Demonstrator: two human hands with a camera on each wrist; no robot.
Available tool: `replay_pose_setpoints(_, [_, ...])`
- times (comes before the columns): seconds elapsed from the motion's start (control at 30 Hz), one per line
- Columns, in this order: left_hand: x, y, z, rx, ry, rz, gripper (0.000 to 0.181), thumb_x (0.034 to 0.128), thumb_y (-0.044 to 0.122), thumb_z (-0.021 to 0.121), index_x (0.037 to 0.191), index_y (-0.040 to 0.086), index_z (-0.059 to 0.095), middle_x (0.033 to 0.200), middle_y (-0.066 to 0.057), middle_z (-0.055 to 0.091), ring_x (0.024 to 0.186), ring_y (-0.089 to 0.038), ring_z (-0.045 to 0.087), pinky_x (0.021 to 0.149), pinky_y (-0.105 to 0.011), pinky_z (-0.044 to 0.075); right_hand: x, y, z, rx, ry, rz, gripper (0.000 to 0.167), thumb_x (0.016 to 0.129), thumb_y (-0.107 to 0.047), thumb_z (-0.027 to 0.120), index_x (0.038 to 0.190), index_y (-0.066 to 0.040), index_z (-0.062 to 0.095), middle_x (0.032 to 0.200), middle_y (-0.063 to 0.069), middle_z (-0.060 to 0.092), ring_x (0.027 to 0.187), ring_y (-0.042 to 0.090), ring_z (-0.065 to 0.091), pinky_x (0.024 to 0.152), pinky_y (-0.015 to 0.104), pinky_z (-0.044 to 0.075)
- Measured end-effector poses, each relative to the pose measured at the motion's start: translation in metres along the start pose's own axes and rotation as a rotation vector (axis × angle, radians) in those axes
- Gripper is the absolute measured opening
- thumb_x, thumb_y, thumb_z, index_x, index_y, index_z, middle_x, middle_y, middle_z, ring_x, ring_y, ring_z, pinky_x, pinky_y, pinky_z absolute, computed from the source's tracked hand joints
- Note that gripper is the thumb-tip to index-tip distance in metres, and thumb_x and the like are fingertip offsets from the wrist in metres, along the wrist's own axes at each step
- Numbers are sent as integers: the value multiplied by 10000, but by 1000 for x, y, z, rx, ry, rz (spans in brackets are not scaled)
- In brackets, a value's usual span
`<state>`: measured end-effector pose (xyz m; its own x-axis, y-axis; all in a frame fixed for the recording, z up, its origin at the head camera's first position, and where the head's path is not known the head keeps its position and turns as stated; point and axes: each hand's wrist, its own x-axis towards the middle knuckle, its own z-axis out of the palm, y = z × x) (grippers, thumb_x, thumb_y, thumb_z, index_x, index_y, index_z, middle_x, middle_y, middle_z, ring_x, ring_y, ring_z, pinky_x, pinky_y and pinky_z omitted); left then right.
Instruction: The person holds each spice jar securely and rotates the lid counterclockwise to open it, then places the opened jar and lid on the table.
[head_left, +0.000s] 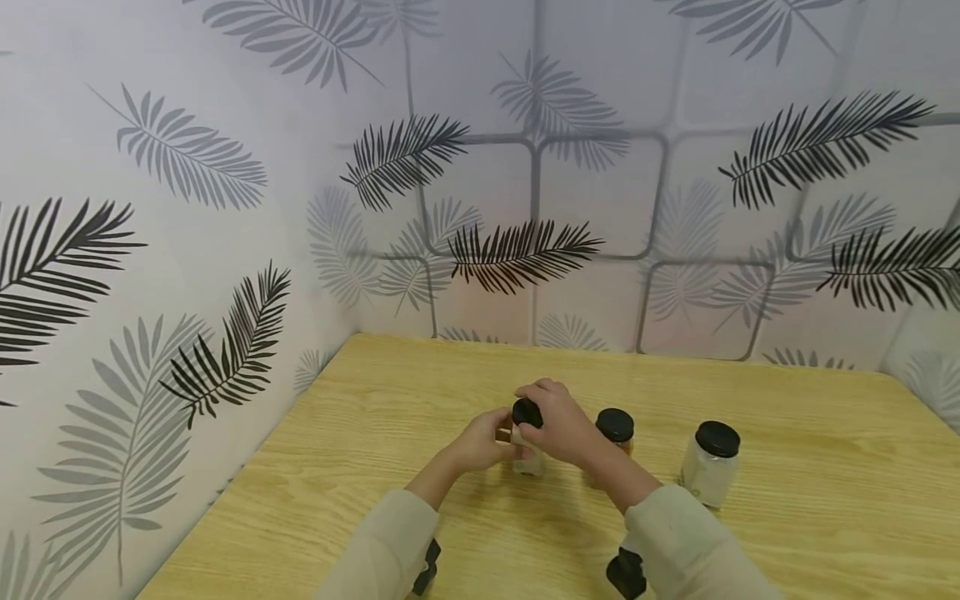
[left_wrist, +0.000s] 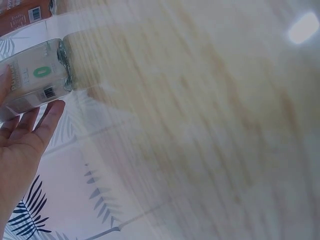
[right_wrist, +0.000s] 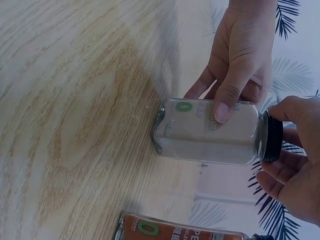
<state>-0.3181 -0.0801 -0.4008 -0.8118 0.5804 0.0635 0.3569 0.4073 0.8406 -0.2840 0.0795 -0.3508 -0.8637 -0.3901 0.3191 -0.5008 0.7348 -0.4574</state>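
A clear glass spice jar [right_wrist: 200, 137] with pale powder and a green mark on its label stands upright on the table. My left hand [head_left: 480, 440] holds it by the body, thumb [right_wrist: 225, 102] on the near face and fingers behind. Round its black lid [right_wrist: 272, 137] curl the fingers and thumb of my right hand [head_left: 562, 425]. The lid sits on the jar's neck; whether it is loose, I cannot tell. In the left wrist view, only the lower part of the jar [left_wrist: 37, 75] shows, beside the left hand [left_wrist: 25, 145].
Right of the hands stands a jar of orange-brown powder [right_wrist: 185, 231] with a black lid [head_left: 615, 424], partly behind the right forearm. Farther right is a jar of pale contents [head_left: 707, 477], also black-lidded. The wooden table [head_left: 360, 417] meets leaf-patterned walls [head_left: 600, 308].
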Motion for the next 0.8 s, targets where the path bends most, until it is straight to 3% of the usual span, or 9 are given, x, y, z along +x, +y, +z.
replay_pose_setpoints(0.2, [0, 0, 1, -16, -2, -27, 439, 878, 99, 638, 1269, -8, 470, 1276, -182, 511, 1189, -381, 513, 903, -401, 516, 2, -2, 5, -65, 60, 70, 460, 824, -231, 713, 1170, 39, 574, 1097, 174, 570, 955, 294, 546, 732, 378, 521])
replay_pose_setpoints(0.37, [0, 0, 1, -16, -4, -33, 456, 880, 108, 637, 1287, 0, 463, 1296, -180, 503, 1197, -376, 509, 901, -392, 518, 3, -3, 6, -56, 66, 134, 423, 811, -240, 726, 1104, 39, 602, 1010, 146, 572, 842, 230, 520, 653, 318, 496])
replay_pose_setpoints(0.6, [0, 1, 0, -23, -11, -31, 426, 884, 95, 629, 1264, -11, 468, 1261, -184, 525, 1187, -371, 518, 905, -390, 515, 3, -3, 4, -41, 37, 115, 392, 830, -176, 701, 1136, 46, 596, 1073, 167, 566, 905, 266, 537, 684, 350, 523])
replay_pose_setpoints(0.8, [-1, 2, -1, -31, -12, -34, 480, 885, 98, 628, 1315, -5, 442, 1324, -195, 476, 1203, -394, 501, 907, -403, 515, 4, -8, 6, -65, 75, 135, 476, 821, -269, 712, 1150, 50, 582, 1062, 173, 571, 883, 265, 538, 680, 348, 519])
